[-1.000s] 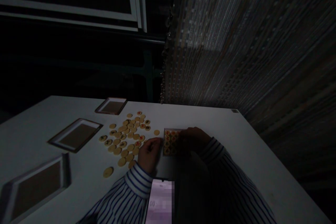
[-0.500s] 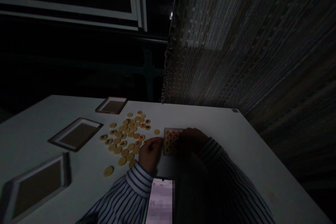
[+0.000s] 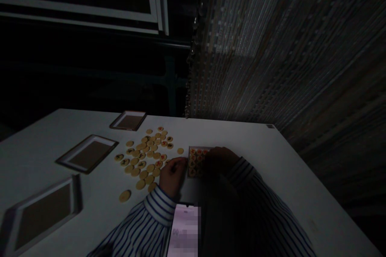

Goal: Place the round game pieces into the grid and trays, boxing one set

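Dim light fills the room: from my head view, a bead curtain [image 3: 256, 48] hangs on the right beyond the desk [image 3: 289, 192], and a pale window frame [image 3: 90, 11] runs across the upper left. Before me on the white top sits a small box [image 3: 189, 164], with rows of round pieces [image 3: 199, 158] marked in red and dark. My left hand [image 3: 172, 176] is just beside its left edge, fingers curled in loosely; I cannot tell whether they hold anything. My right hand [image 3: 223, 158] lies in shadow over the box's right part, hiding it, and how far open those fingers are, or what they grip, I cannot tell. Left of the box, loose discs [image 3: 150, 153] are scattered, some showing marks. Three shallow trays [image 3: 87, 154] stand farther left. Near my left cuff [image 3: 158, 204] a lit phone [image 3: 182, 221] shows, partly blurred out.
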The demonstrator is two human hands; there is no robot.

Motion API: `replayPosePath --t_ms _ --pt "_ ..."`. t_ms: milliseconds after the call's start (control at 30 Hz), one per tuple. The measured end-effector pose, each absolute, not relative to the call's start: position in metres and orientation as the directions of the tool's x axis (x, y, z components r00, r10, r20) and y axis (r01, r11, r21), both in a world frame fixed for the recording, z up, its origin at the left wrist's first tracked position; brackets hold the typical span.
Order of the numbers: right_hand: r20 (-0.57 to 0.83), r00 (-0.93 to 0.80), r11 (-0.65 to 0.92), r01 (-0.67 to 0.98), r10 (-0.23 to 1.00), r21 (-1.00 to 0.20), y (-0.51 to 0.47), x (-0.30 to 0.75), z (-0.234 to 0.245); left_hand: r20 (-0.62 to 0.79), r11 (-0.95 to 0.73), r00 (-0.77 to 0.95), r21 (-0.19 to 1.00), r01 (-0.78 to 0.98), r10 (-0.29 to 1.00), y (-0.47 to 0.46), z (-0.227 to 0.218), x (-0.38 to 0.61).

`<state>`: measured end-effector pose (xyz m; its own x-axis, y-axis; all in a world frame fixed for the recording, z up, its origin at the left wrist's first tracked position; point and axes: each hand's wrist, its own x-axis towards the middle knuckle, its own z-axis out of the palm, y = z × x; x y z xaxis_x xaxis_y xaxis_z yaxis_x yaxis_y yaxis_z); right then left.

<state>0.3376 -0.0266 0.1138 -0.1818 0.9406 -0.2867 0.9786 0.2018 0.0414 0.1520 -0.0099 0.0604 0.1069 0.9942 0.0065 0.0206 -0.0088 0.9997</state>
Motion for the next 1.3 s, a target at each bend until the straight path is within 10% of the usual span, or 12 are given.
replayPosePath --t_ms 1300 --pt "-0.323 -0.203 0.214 0.977 0.925 -0.002 -0.031 0.334 0.12 0.052 -0.063 0.133 0.994 0.084 0.99 -0.008 0.048 0.15"
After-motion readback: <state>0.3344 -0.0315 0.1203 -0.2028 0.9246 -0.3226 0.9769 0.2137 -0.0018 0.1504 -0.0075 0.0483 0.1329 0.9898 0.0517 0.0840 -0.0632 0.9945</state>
